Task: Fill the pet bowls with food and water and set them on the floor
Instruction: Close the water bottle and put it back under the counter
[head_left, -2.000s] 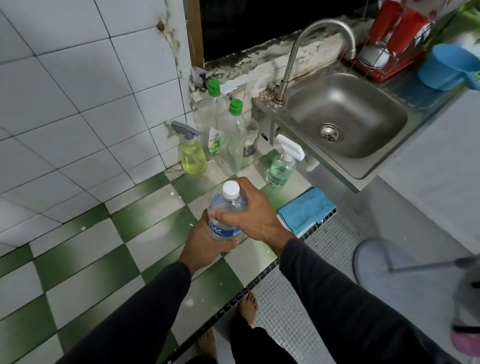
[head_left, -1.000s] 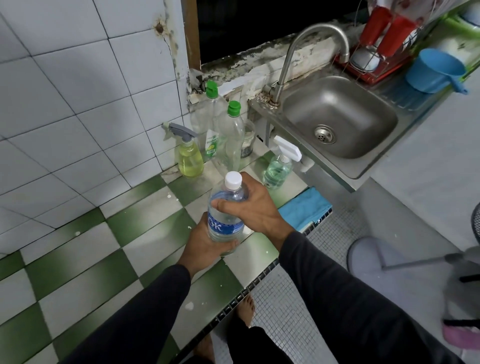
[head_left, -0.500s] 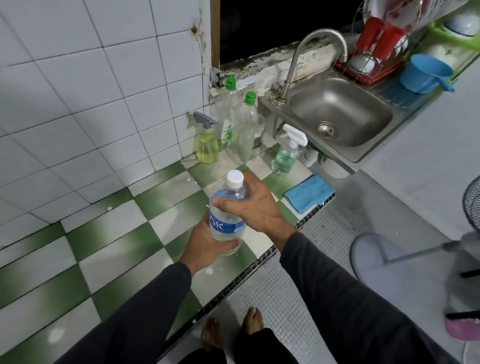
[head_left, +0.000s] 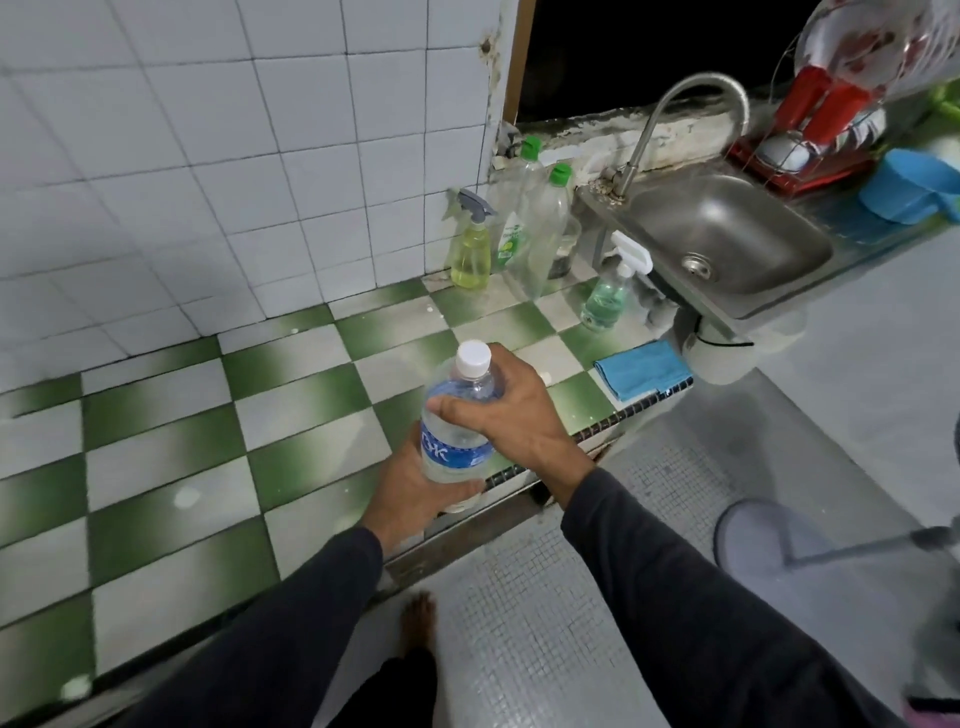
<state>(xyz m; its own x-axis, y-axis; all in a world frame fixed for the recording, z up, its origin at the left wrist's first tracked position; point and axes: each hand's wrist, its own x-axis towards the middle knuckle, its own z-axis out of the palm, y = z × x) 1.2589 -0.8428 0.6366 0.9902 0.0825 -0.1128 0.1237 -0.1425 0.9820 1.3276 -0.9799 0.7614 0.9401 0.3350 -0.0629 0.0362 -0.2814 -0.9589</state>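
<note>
A clear water bottle (head_left: 457, 415) with a white cap and a blue label is held upright over the front edge of the green-and-white checkered counter (head_left: 171, 457). My left hand (head_left: 410, 493) grips its lower part from below. My right hand (head_left: 511, 415) wraps round its shoulder just under the cap. The cap is on. No pet bowl is in view.
A steel sink (head_left: 727, 244) with a curved tap (head_left: 691, 119) stands at the right. Spray bottles (head_left: 470, 249) and green-capped bottles (head_left: 540, 228) crowd the wall corner. A blue cloth (head_left: 644, 369) lies at the counter's edge. A fan base (head_left: 769, 540) stands on the floor at right.
The view has swung left and back from the sink. The bottle has shifted towards the counter's front edge. Both hands keep the same hold.
</note>
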